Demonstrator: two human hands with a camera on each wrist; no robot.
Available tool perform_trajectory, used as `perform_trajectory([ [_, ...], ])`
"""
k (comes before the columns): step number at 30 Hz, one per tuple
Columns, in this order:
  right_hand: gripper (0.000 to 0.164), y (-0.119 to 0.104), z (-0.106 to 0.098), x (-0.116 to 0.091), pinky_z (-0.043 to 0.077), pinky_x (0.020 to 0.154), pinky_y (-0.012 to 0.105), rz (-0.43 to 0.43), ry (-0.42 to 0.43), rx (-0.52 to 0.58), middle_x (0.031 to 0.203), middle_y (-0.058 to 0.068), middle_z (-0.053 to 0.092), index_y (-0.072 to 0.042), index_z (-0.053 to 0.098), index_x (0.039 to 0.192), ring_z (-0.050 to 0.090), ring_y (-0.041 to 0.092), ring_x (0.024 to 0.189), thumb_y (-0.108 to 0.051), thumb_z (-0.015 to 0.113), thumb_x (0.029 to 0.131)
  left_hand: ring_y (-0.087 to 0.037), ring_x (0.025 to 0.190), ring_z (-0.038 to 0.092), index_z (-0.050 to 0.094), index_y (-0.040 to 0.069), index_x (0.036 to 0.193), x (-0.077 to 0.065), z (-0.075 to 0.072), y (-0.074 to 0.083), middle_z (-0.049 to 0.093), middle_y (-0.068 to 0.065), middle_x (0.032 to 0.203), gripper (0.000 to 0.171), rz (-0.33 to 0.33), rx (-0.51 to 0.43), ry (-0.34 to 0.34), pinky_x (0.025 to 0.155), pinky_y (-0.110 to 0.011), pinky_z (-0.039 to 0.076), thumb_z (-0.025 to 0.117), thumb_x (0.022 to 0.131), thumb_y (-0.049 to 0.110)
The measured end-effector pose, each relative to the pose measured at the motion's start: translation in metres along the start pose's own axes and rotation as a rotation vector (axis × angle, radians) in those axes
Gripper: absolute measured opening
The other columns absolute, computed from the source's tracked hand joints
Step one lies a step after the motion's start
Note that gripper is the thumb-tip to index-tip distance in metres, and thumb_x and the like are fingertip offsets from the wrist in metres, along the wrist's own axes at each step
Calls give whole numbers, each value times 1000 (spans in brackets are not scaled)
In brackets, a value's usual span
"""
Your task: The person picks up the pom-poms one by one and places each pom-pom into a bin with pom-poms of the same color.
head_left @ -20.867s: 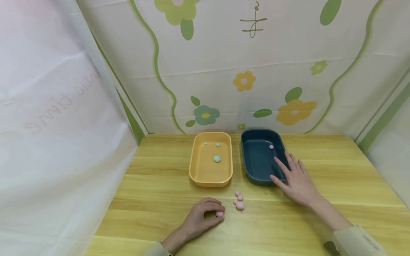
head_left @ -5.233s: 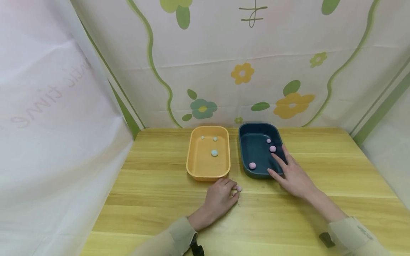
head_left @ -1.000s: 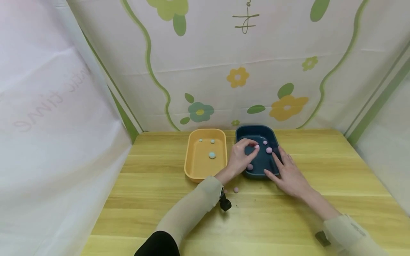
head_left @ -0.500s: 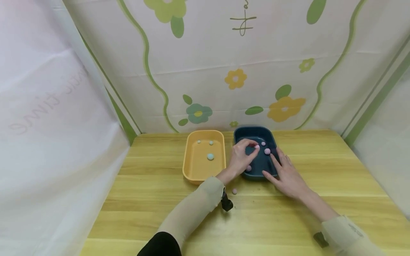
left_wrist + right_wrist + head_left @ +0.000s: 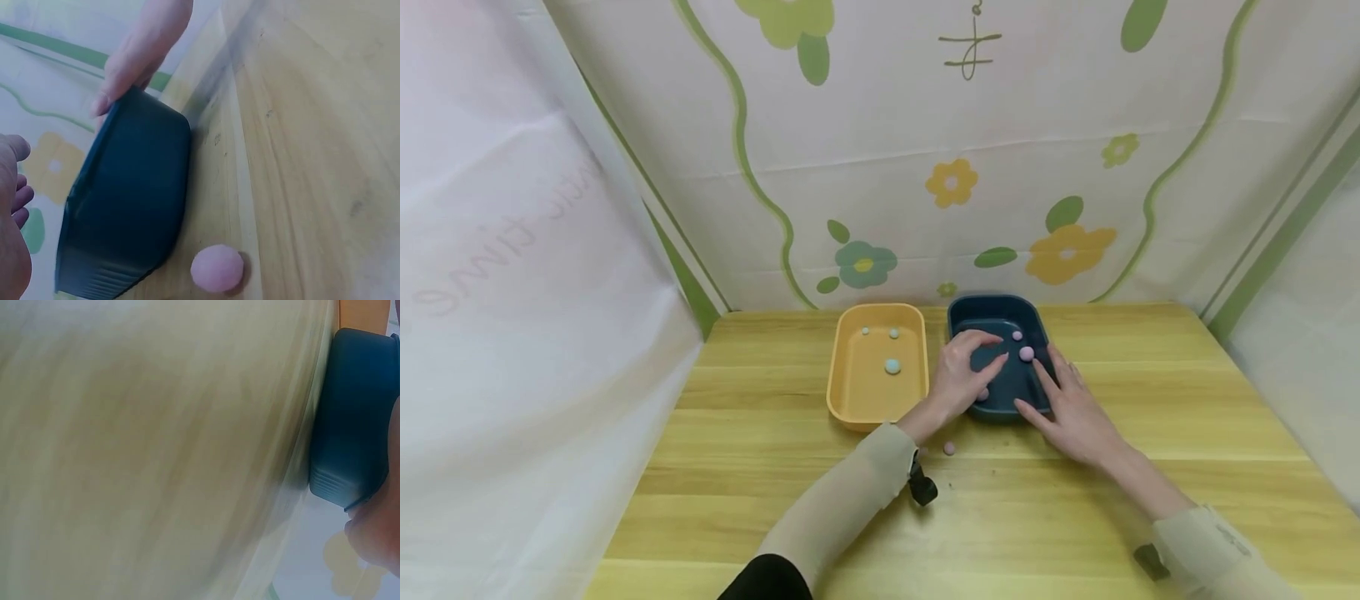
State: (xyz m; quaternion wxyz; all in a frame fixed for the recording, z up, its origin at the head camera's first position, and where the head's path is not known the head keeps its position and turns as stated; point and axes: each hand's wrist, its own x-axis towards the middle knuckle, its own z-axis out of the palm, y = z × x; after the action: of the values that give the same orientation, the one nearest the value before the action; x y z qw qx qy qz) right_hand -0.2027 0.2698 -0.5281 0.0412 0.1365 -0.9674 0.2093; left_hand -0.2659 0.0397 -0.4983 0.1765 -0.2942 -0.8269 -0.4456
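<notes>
My left hand (image 5: 958, 372) hangs over the dark blue tray (image 5: 1007, 321), thumb and index finger parted with nothing visible between them. Inside that tray lie a small pink ball (image 5: 1017, 336), a larger pink ball (image 5: 1026, 354) and another pink ball (image 5: 982, 394), partly covered by the hand. My right hand (image 5: 1078, 417) rests at the tray's right side, fingers spread and fairly straight over the rim. On the table in front sit one pink ball (image 5: 949, 448) and a smaller pink one (image 5: 923, 450) beside my left cuff.
A yellow tray (image 5: 841, 392) stands left of the blue one, holding several pale green balls (image 5: 892, 366). Behind both trays rises a flower-print curtain (image 5: 850, 167). A black wrist camera (image 5: 922, 490) hangs under my left cuff, close over the wooden table (image 5: 1000, 533).
My left thumb and index finger have parted, and the pink ball they pinched no longer shows. Since the oldest frame, more pink balls lie in the blue tray and fewer on the table.
</notes>
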Motion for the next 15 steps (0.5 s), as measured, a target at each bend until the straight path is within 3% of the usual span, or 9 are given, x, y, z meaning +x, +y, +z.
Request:
perform_trajectory([
  [6, 90, -2, -2, 0, 22, 132, 75, -1, -2, 1, 182, 32, 5, 7, 32, 169, 21, 67, 161, -54, 62, 110, -22, 125, 73, 77, 9, 129, -14, -16, 5, 78, -8, 130, 32, 81, -12, 1, 110, -30, 60, 84, 100, 19],
  [15, 90, -1, -1, 0, 19, 134, 73, -5, -4, 2, 183, 31, 5, 6, 31, 169, 21, 66, 161, -54, 61, 110, -25, 134, 71, 76, 6, 137, -39, -39, 11, 76, -11, 141, 39, 141, 8, -51, 115, -33, 59, 83, 100, 17],
])
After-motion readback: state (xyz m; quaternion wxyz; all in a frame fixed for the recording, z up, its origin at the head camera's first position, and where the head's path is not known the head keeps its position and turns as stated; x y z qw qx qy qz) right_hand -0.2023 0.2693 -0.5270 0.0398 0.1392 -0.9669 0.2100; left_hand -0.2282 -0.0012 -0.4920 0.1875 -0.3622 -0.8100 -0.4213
